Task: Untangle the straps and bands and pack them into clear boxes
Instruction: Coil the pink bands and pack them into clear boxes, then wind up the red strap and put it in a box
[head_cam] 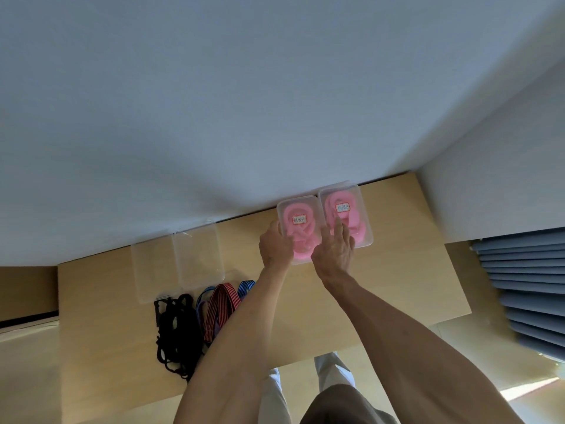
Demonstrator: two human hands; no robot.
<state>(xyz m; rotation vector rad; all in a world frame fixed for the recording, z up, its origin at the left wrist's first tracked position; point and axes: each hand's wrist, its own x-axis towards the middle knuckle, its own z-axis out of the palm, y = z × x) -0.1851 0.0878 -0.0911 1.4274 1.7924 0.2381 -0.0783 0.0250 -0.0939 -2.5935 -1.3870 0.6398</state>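
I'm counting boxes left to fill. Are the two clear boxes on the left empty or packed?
Empty: through both clear boxes only the table shows, and the straps lie loose in front of them.

Both arms stretched forward, left hand (275, 243) fingers curled, right hand (334, 250) fingers extended

Wooden table (397, 270) against pale wall (214, 102)

two lidded boxes (300, 209) – clear, pink bands (301, 237) inside, white labels edged red | empty boxes (198, 255) – clear | cord tangle (175, 328) black | strap (221, 307) red with dark stripes | strap (246, 286) blue with dark stripes | loop (200, 310) purple-blue | table (397, 286) light wood | wall (214, 102) pale grey-blue | blinds (526, 286) blue
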